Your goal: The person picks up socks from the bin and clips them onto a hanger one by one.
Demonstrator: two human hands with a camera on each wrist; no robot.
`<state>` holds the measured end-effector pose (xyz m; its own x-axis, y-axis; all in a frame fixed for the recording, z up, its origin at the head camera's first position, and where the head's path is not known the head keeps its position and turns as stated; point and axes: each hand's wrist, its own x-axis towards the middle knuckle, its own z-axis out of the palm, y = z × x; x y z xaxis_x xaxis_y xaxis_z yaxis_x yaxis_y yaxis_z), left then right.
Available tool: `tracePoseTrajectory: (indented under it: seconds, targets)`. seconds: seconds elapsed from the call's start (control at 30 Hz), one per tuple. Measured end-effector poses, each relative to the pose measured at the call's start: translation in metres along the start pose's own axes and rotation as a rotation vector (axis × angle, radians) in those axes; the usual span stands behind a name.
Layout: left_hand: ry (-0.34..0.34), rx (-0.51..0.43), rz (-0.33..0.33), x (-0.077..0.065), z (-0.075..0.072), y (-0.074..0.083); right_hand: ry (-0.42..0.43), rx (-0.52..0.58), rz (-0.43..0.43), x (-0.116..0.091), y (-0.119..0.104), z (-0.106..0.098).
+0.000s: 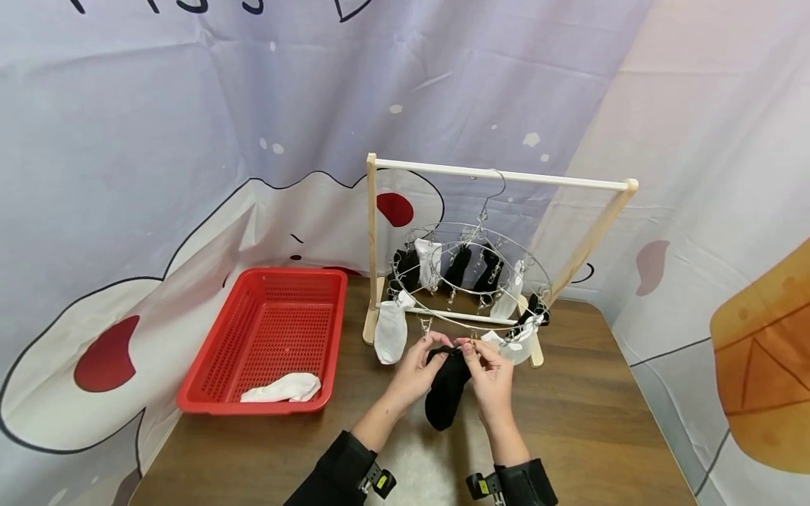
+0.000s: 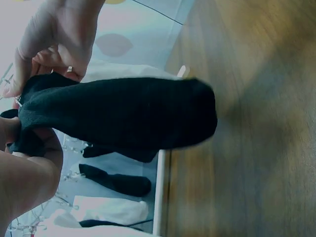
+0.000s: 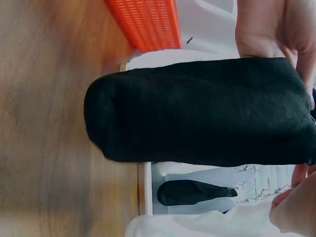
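Between both hands a black sock (image 1: 445, 400) hangs by its cuff, toe down, at the front of a round wire clip hanger (image 1: 436, 314). My left hand (image 1: 411, 372) pinches the left side of the cuff between thumb and fingers. On the other side, my right hand (image 1: 492, 376) pinches the cuff by a small metal clip, which the fingers partly hide. The left wrist view shows the sock (image 2: 128, 111) stretched lengthwise past both hands. A white sock (image 1: 391, 330) hangs just left of the hands, and another white sock (image 1: 520, 344) hangs to their right.
The hanger hooks over the white bar (image 1: 443, 167) of a wooden-legged stand. Several black and white socks hang around its far side, among them a black sock (image 1: 457, 266). At left, a red basket (image 1: 190, 383) holds one white sock (image 1: 285, 388). A printed curtain (image 1: 304, 91) backs the table.
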<state>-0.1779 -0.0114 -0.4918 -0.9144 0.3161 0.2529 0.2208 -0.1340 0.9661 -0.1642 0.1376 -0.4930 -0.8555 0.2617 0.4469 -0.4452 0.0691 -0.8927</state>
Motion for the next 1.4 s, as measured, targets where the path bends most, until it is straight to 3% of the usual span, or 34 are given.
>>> tracePoseTrajectory:
  seconds: [0.1,0.2,0.33,0.4,0.43,0.5,0.6,0.67,0.77,0.9,1.03,1.13,1.2,1.27,1.33,1.4]
  targets:
    - [0.056,0.030,-0.019,-0.001,0.000,-0.003,-0.019,0.020,0.108,0.000,0.000,-0.001]
    - [0.215,0.083,0.005,-0.001,0.000,-0.008,-0.018,0.046,0.153,0.000,0.002,-0.003]
    - [0.515,0.205,0.158,0.006,-0.008,-0.013,0.020,0.073,0.164,0.001,0.003,-0.008]
    - [0.605,0.314,0.263,0.013,-0.018,-0.012,0.037,0.080,0.157,0.002,0.004,-0.012]
    - [0.616,0.396,0.320,0.018,-0.024,-0.010,0.047,0.081,0.152,0.003,0.003,-0.014]
    - [0.582,0.593,0.413,0.029,-0.037,-0.005,0.071,0.093,0.141,0.004,0.002,-0.018]
    - [0.454,0.860,0.508,0.042,-0.053,0.003,0.125,0.119,0.130,0.005,0.001,-0.025]
    - [0.366,0.952,0.530,0.046,-0.059,0.006,0.168,0.121,0.124,0.005,0.001,-0.028]
    - [0.283,0.980,0.553,0.047,-0.060,0.009,0.245,0.066,0.101,0.004,0.002,-0.032]
    - [0.220,0.944,0.568,0.046,-0.051,0.012,0.333,-0.080,0.033,0.003,0.003,-0.033]
    - [0.219,0.912,0.577,0.044,-0.040,0.013,0.425,-0.291,-0.111,0.000,0.003,-0.028]
    - [0.239,0.912,0.590,0.043,-0.033,0.015,0.485,-0.377,-0.260,-0.003,0.002,-0.022]
    - [0.249,0.926,0.597,0.042,-0.030,0.016,0.451,-0.380,-0.354,-0.004,0.002,-0.017]
    - [0.259,0.942,0.605,0.040,-0.026,0.017,0.343,-0.331,-0.396,-0.004,0.001,-0.012]
    - [0.266,0.958,0.599,0.038,-0.023,0.018,0.214,-0.275,-0.345,-0.005,0.001,-0.007]
    - [0.269,0.971,0.593,0.035,-0.019,0.018,0.103,-0.193,-0.224,-0.004,0.000,-0.004]
